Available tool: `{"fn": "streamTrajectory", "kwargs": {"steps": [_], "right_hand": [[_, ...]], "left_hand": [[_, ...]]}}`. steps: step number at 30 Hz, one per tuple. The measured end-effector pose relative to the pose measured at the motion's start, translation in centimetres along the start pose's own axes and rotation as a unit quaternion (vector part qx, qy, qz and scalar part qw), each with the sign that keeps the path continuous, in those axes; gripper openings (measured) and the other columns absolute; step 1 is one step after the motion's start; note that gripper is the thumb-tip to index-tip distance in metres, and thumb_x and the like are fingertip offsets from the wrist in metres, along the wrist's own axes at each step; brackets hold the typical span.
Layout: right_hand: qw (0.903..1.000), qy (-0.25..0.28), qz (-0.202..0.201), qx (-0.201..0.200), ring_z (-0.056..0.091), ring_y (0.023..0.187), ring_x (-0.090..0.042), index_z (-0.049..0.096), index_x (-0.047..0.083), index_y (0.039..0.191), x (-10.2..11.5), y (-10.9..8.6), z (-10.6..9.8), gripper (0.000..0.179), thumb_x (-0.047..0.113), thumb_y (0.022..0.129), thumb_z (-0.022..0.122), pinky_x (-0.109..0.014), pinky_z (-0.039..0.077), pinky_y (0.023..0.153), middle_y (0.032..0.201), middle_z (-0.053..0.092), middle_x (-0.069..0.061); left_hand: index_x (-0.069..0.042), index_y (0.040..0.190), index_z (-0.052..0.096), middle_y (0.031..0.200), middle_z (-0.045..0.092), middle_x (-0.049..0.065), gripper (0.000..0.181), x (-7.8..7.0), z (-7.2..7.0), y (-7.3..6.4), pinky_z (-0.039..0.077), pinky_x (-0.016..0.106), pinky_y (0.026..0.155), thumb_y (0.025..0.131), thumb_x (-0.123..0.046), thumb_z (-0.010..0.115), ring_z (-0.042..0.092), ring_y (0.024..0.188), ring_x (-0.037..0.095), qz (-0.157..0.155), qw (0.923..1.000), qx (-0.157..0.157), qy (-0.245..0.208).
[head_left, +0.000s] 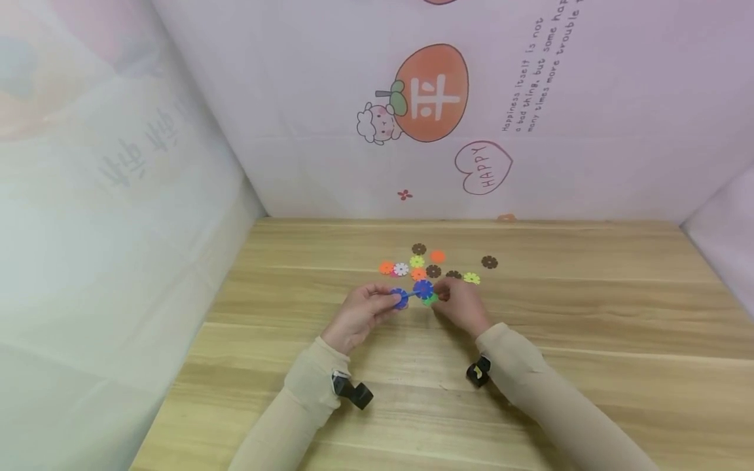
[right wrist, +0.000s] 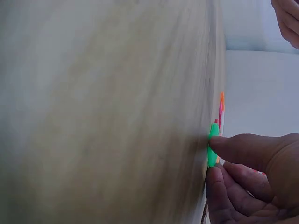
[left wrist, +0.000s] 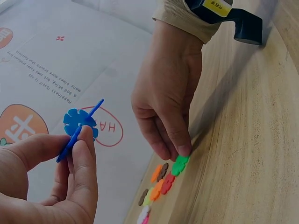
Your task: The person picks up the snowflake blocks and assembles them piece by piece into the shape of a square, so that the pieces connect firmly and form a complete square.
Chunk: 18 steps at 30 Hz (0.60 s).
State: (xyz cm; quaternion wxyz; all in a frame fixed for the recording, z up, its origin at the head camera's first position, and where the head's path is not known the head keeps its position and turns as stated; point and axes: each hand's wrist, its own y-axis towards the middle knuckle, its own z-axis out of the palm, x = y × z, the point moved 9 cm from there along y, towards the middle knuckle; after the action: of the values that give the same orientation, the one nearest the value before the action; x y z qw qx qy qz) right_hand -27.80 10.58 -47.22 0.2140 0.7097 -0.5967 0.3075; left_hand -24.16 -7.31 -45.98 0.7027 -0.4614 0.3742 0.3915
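Between thumb and fingers, my left hand (head_left: 362,313) pinches one dark blue notched disc (head_left: 402,298) of a joined set. In the left wrist view a lighter blue disc (left wrist: 74,120) slots into it, and another dark blue disc (left wrist: 96,107) shows edge-on at the far end. The joined set is held above the table. To its right, my right hand (head_left: 465,307) reaches down and pinches a green notched disc (right wrist: 213,145) at the tabletop. A red disc (left wrist: 167,184) lies just beside the green one.
Loose notched discs lie on the wooden table (head_left: 412,405) beyond the hands: orange (head_left: 438,256), white (head_left: 401,269), yellow (head_left: 472,278) and several brown ones, one brown disc (head_left: 489,261) farther right. A printed cloth (head_left: 330,176) hangs behind the table.
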Motion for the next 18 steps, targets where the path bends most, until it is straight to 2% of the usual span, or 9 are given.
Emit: {"fn": "streamTrajectory", "kwargs": {"steps": [4,9,12,14,18], "right_hand": [[0.9999,-0.003,-0.007,0.007,0.066,0.095,-0.028,0.066,-0.003,0.113,-0.1,0.0,0.1,0.033,0.005,0.083,0.074,-0.043,0.057,0.085,0.106,0.07,-0.018],[0.9988,0.047,-0.009,0.009,0.064,0.097,-0.026,0.068,0.002,0.113,-1.3,-0.9,-0.4,0.028,0.011,0.087,0.073,-0.043,0.056,0.087,0.104,0.07,-0.013],[0.9962,0.087,0.005,0.01,0.064,0.104,-0.028,0.068,0.008,0.117,-2.1,-2.0,-0.8,0.029,0.021,0.092,0.07,-0.045,0.054,0.091,0.112,0.069,-0.012],[0.991,0.132,0.023,0.008,0.062,0.11,-0.027,0.067,0.01,0.119,-2.8,-2.7,-1.2,0.031,0.028,0.093,0.068,-0.043,0.054,0.093,0.118,0.068,-0.011],[0.9702,0.237,0.05,-0.005,0.063,0.108,-0.019,0.066,0.01,0.121,-3.5,-3.9,-2.0,0.039,0.035,0.091,0.071,-0.031,0.054,0.091,0.118,0.068,-0.008]], "left_hand": [[-0.004,0.098,0.059,0.096,0.069,0.006,0.006,-0.1,0.2,-0.1,0.042,0.048,0.11,0.094,-0.001,0.062,0.072,0.094,0.018,0.004,1.0,0.006,0.004],[-0.002,0.102,0.059,0.097,0.069,0.005,0.01,-0.1,0.1,-0.4,0.046,0.046,0.107,0.093,0.0,0.063,0.072,0.093,0.018,0.005,0.9999,0.006,0.014],[0.0,0.106,0.059,0.097,0.068,0.006,0.014,-0.3,0.0,-0.5,0.048,0.044,0.106,0.092,0.001,0.063,0.071,0.09,0.015,0.005,0.9998,0.003,0.021],[0.001,0.107,0.059,0.097,0.068,0.006,0.016,-0.3,-0.1,-0.5,0.049,0.043,0.105,0.092,0.001,0.063,0.071,0.088,0.014,0.003,0.9998,-0.001,0.022],[0.0,0.107,0.059,0.095,0.068,0.005,0.015,-0.2,-0.1,-0.4,0.05,0.041,0.104,0.093,0.002,0.062,0.07,0.086,0.012,-0.004,0.9998,-0.002,0.021]]}}
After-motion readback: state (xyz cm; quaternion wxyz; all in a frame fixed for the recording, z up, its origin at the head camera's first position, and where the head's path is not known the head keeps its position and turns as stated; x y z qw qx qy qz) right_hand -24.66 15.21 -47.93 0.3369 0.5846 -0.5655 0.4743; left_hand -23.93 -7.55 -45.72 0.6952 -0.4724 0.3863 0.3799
